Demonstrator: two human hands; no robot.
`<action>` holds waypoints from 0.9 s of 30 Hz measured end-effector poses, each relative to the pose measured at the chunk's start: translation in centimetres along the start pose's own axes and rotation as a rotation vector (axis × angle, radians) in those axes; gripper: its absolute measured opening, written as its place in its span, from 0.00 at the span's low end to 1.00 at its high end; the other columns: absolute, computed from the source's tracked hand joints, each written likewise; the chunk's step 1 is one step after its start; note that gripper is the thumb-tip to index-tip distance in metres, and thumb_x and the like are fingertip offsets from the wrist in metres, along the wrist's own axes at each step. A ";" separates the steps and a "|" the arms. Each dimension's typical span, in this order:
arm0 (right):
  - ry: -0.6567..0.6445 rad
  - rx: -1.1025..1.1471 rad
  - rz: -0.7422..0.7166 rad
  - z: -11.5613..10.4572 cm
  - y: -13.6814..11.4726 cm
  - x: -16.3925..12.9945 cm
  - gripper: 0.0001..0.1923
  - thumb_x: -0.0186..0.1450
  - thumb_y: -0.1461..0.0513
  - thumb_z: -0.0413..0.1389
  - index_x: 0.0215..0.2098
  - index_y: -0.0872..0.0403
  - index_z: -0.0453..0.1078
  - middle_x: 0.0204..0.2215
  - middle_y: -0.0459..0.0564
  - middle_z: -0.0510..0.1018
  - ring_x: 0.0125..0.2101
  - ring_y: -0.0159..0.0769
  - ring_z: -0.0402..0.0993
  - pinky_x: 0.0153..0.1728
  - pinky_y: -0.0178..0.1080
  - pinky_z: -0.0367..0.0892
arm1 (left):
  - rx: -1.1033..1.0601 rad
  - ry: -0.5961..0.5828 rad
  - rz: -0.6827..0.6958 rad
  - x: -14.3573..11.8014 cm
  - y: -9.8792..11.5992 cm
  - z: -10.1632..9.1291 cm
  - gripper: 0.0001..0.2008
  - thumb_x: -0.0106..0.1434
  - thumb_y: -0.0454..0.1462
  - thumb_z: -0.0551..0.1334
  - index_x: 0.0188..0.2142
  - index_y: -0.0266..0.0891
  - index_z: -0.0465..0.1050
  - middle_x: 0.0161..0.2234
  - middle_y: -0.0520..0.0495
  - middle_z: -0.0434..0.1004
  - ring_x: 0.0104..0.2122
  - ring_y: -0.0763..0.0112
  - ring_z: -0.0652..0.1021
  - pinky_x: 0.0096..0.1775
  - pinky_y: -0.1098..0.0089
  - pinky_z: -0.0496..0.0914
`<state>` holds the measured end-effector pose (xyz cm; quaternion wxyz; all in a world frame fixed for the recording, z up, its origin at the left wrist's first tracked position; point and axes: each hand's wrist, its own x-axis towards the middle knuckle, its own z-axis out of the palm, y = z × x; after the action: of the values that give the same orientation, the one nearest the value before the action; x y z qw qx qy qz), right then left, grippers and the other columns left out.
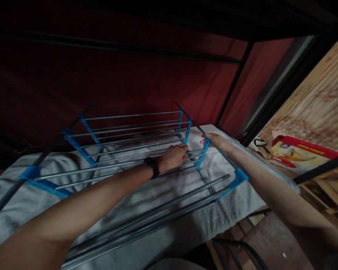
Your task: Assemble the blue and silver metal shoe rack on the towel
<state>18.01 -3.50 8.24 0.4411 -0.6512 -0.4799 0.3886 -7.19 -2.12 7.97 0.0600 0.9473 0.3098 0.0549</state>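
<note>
A rack of grey metal tubes (pixel 129 153) and blue plastic brackets lies across a grey blanket (pixel 169 232). My left hand (pixel 172 156), with a black band at the wrist, reaches over the rack and is closed around a tube close to its right-hand brackets. Its fingertips are partly hidden. My right hand (pixel 214 140) grips a blue bracket (pixel 204 152) on the dark right side pole, fingers curled behind it. Nearer to me, another blue bracket (pixel 236 182) sits on the same pole, and one front tube (pixel 186 198) ends short of it.
Dark red panels (pixel 135 82) and a black metal frame (pixel 231 90) stand behind and to the right. A red and yellow box (pixel 301 153) lies beyond the right edge, near a black strap (pixel 261 144). Dark curved metal bars (pixel 236 245) are at the lower right.
</note>
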 end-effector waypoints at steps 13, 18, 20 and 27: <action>0.059 -0.017 0.144 1.1 -0.9 -0.4 0.16 0.71 0.57 0.48 0.44 0.56 0.76 0.33 0.52 0.82 0.31 0.34 0.76 0.36 0.35 0.71 | -0.116 0.073 -0.064 2.8 0.2 -0.7 0.15 0.71 0.38 0.54 0.53 0.44 0.72 0.48 0.45 0.80 0.48 0.60 0.79 0.47 0.65 0.71; 0.037 0.007 0.151 1.6 -1.2 -1.0 0.17 0.72 0.57 0.47 0.44 0.56 0.75 0.34 0.53 0.82 0.33 0.35 0.76 0.35 0.33 0.70 | -0.097 0.083 -0.032 2.3 0.2 -0.3 0.15 0.72 0.39 0.52 0.51 0.44 0.73 0.47 0.45 0.81 0.47 0.60 0.79 0.45 0.65 0.72; 0.040 0.003 0.153 1.7 -1.1 -1.1 0.17 0.72 0.57 0.47 0.43 0.56 0.75 0.34 0.53 0.83 0.33 0.35 0.76 0.35 0.33 0.69 | -0.080 0.091 -0.029 2.0 0.3 -0.1 0.14 0.72 0.39 0.51 0.51 0.43 0.73 0.47 0.45 0.81 0.47 0.60 0.79 0.46 0.64 0.72; 0.035 0.015 0.152 1.9 -0.7 -0.9 0.15 0.71 0.57 0.47 0.41 0.55 0.74 0.34 0.52 0.82 0.33 0.35 0.76 0.35 0.33 0.69 | -0.066 0.083 -0.058 1.7 0.5 -0.4 0.15 0.72 0.39 0.52 0.52 0.44 0.73 0.46 0.44 0.81 0.47 0.59 0.80 0.47 0.64 0.71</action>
<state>15.86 -3.89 8.37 0.4233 -0.6892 -0.4184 0.4132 -5.57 -1.51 8.52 0.0801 0.9324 0.3373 0.1024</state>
